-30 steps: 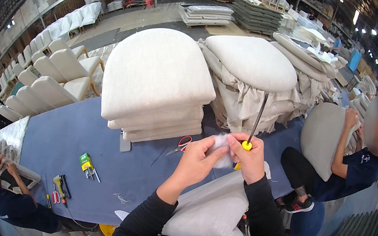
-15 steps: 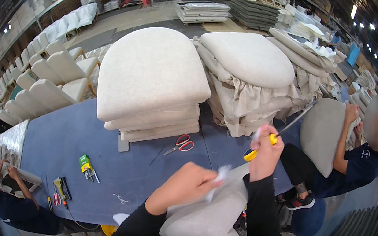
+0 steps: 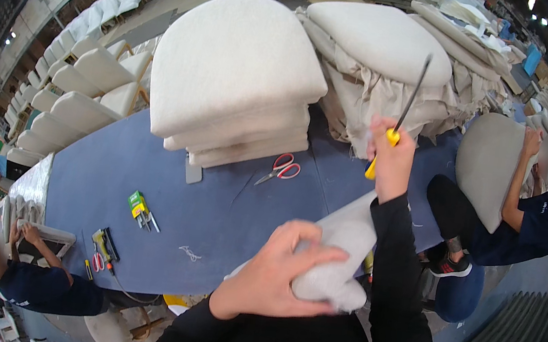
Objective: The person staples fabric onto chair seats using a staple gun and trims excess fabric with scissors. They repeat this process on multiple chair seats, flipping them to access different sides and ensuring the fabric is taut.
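Observation:
My right hand (image 3: pixel 392 159) is closed around the yellow handle of a screwdriver (image 3: pixel 393 138), whose long dark shaft points up and away. A bit of white fluff shows by its fingers. Lower down, my left hand (image 3: pixel 286 268) curls its thumb and fingers over the corner of a light grey fabric-covered cushion (image 3: pixel 341 237) close to my body. Part of the cushion is hidden behind that hand and my right sleeve. Red-handled scissors (image 3: pixel 281 170) lie on the blue table (image 3: pixel 206 221), beyond my hands.
Stacked cream seat cushions (image 3: pixel 238 71) rise at the table's far side, beside a draped fabric pile (image 3: pixel 378 47). A green box (image 3: pixel 138 203), a staple gun (image 3: pixel 104 244) and loose thread (image 3: pixel 190 254) lie to the left. One person (image 3: pixel 44 286) works at left, another (image 3: pixel 527 226) at right.
My left hand has moved from holding white fluff above the cushion down onto its corner. The screwdriver now points more upright in my right hand. The view has tilted down.

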Demonstrator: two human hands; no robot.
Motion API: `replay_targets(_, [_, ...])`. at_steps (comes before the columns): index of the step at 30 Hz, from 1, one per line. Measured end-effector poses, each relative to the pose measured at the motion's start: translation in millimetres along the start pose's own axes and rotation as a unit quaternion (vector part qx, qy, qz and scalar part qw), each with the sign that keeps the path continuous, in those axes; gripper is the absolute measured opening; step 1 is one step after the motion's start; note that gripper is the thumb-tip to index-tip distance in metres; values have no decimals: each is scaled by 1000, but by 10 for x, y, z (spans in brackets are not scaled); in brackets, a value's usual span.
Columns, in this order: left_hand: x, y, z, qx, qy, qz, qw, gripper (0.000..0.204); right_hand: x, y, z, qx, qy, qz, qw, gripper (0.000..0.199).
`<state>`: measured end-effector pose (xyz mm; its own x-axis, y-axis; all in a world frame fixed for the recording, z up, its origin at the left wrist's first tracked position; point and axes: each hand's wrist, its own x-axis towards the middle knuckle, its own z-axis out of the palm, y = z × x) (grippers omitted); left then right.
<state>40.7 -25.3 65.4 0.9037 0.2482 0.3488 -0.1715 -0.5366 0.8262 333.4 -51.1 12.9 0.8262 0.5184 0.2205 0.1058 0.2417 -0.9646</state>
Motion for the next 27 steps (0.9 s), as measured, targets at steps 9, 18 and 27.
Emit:
replay_targets(9, [71, -503, -203, -3, 158, 78, 984, 59, -899, -544, -503, 12, -2, -6, 1000, 23])
replay_targets(18, [167, -589, -438, 232, 196, 87, 949, 53, -1721, -54, -746, -3, -15, 148, 989, 11])
replay_targets(27, [395, -487, -446, 267, 245, 18, 932, 34, -1654, -187, -216, 44, -139, 118, 982, 15])
